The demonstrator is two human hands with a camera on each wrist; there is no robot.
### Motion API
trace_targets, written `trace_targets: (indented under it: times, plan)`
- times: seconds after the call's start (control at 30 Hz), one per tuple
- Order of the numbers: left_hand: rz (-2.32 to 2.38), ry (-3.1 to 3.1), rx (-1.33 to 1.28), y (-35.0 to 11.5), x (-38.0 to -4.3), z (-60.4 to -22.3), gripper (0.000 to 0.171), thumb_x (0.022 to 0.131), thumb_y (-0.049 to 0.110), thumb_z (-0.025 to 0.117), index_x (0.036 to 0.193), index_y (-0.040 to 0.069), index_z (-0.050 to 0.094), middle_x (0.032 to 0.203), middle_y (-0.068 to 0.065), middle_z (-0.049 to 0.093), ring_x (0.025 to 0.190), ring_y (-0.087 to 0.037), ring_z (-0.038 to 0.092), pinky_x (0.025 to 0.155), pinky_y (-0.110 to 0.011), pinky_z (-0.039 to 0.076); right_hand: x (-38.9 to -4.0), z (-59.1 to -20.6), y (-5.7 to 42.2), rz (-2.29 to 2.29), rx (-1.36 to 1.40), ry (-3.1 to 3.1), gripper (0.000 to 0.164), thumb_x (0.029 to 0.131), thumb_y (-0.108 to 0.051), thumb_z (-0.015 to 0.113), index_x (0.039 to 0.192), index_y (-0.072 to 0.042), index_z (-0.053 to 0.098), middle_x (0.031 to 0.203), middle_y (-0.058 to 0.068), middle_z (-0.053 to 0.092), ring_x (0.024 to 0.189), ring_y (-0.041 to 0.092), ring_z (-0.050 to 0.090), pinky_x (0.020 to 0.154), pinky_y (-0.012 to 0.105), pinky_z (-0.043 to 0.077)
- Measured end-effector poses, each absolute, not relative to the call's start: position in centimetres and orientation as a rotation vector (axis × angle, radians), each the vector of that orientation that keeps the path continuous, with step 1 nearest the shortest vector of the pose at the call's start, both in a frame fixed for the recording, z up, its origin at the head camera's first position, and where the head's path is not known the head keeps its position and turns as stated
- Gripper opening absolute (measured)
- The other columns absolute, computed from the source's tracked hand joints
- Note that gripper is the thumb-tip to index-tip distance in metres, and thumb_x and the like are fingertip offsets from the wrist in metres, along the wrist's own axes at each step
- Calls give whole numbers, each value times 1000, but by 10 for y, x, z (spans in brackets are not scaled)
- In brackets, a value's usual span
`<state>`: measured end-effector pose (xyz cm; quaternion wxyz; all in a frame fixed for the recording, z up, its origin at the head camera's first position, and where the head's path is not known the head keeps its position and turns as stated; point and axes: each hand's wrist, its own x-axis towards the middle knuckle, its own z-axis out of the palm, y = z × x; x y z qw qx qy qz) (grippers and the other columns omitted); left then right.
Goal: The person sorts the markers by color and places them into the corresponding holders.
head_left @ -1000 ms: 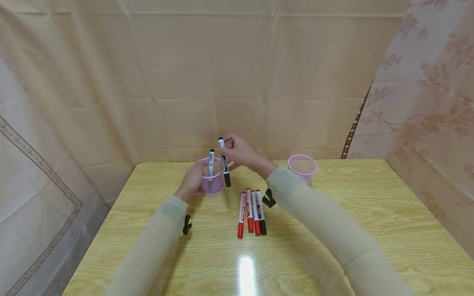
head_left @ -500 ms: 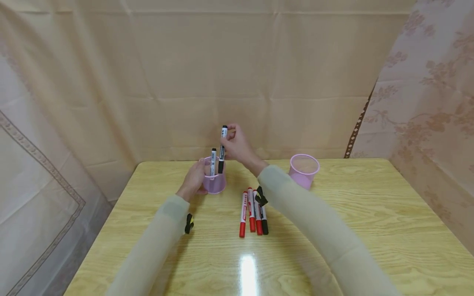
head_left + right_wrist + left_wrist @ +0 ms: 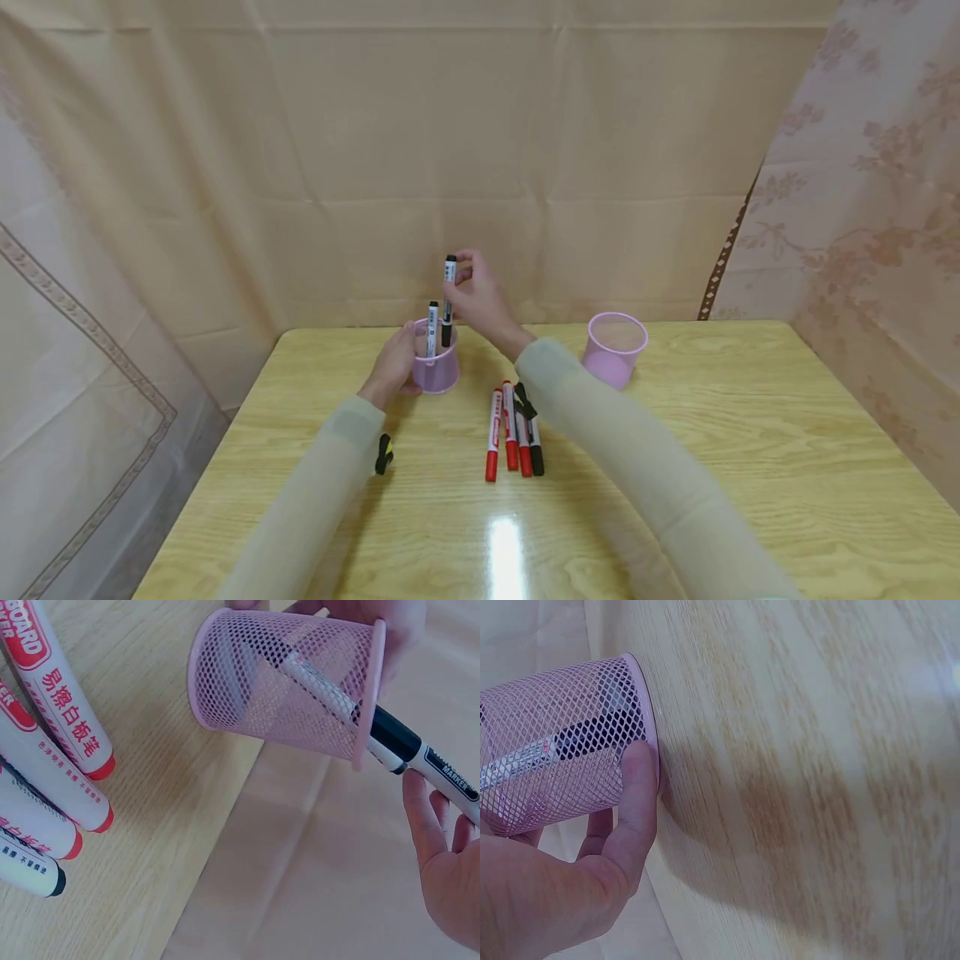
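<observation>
My left hand (image 3: 393, 360) holds a pink mesh pen cup (image 3: 437, 377), its thumb lying along the base rim in the left wrist view. Inside the cup leans a black whiteboard marker (image 3: 432, 323), its top end sticking out past the rim. My right hand (image 3: 483, 296) pinches a second black whiteboard marker (image 3: 448, 774) near its upper end. That marker hangs nearly upright, black cap down, and the cap end is at the cup's mouth, overlapping the rim in the head view.
Several whiteboard markers lie side by side on the wooden table (image 3: 420, 517): red ones, such as the leftmost red marker (image 3: 493, 433), and a black marker (image 3: 536, 454) at their right. Another pink mesh cup (image 3: 613, 367) stands at the back right. A beige curtain (image 3: 420, 150) hangs behind the table.
My right hand has risen and moved left, bringing its marker from beside the cup to over its mouth, then slightly left again. My left hand keeps holding the cup in place.
</observation>
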<state>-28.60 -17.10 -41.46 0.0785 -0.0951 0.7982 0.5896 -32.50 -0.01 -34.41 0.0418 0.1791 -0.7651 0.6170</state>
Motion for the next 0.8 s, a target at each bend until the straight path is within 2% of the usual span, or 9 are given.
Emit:
trace_targets:
  times: [0.17, 0.27, 0.43, 0.8]
  plan:
    - [1758, 2399, -283, -171, -286, -414, 61, 108, 55, 19, 147, 19, 48, 152, -18, 40, 122, -42, 49, 78, -52, 58, -323, -349, -3, 1765, 618, -2403, 45, 98, -8, 64, 137, -13, 43, 111, 16, 58, 77, 23, 62, 64, 35, 60]
    - [1757, 2410, -282, -171, -286, -414, 59, 109, 54, 19, 146, 19, 50, 152, -18, 40, 122, -42, 49, 77, -53, 58, -323, -351, -6, 1724, 652, -2419, 45, 97, -8, 64, 138, -14, 44, 110, 14, 59, 72, 21, 61, 61, 31, 58]
    - [1767, 2421, -270, -171, -285, -413, 60, 109, 55, 19, 147, 19, 49, 152, -19, 39, 120, -42, 50, 74, -53, 58, -322, -353, -7, 1684, 722, -2440, 46, 96, -7, 65, 137, -15, 45, 107, 10, 60, 76, 21, 61, 61, 30, 56]
    - [1789, 2406, -267, -170, -285, -414, 59, 110, 52, 19, 146, 17, 49, 154, -19, 38, 121, -42, 48, 74, -54, 58, -318, -361, -10, 1499, 820, -2492, 45, 95, -5, 65, 136, -12, 46, 105, 11, 63, 86, 21, 66, 72, 30, 58]
